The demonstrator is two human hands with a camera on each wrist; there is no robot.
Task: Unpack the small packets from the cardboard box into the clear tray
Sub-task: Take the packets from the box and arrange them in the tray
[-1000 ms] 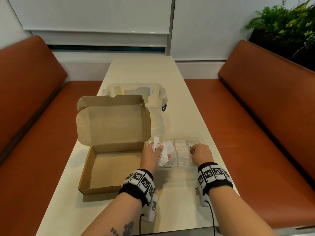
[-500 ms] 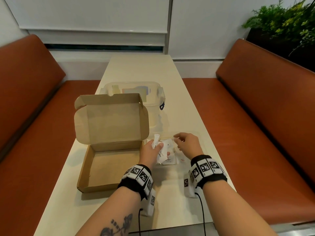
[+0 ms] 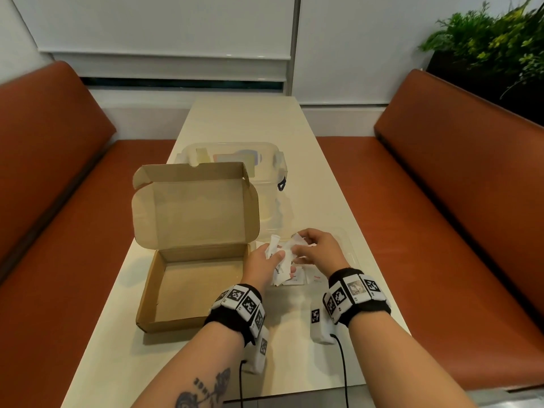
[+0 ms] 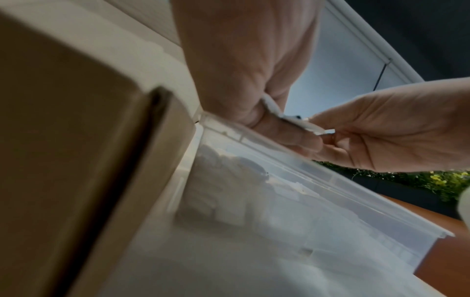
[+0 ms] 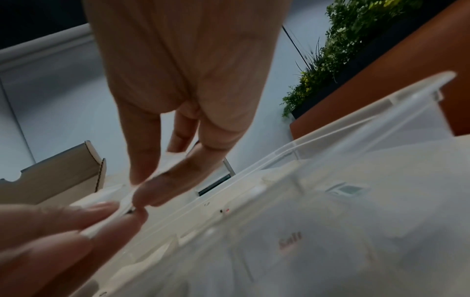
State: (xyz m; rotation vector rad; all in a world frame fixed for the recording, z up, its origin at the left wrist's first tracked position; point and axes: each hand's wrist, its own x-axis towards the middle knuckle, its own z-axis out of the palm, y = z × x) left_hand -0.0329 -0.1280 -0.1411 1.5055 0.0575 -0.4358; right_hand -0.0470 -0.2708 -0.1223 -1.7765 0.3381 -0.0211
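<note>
The packets (image 3: 278,260) are thin white paper sachets, a small fanned bunch of them held above the near left corner of the tray (image 3: 351,254), just right of the box (image 3: 188,290). The left hand (image 3: 263,265) has its fingers curled round the bunch, and the right hand (image 3: 316,250) pinches the top edge of one sachet between thumb and fingertips (image 5: 142,196), apparently to draw it free. The risk is that the pull drags its neighbours along: the sachets look slick and light, and a loose left grip could let several slide out and land on the bench (image 3: 244,122) or across the wrong divisions. A hard tug might also crease or tear the paper. The tray itself looks light and could shift if a hand knocks its rim. Other sachets already lie flat in the tray's divisions, one printed "Salt" in red in the right wrist view. The box stands open, lid up, and looks empty, so the job seems near its end. Behind it sits a clear lidded tub (image 3: 235,154).
</note>
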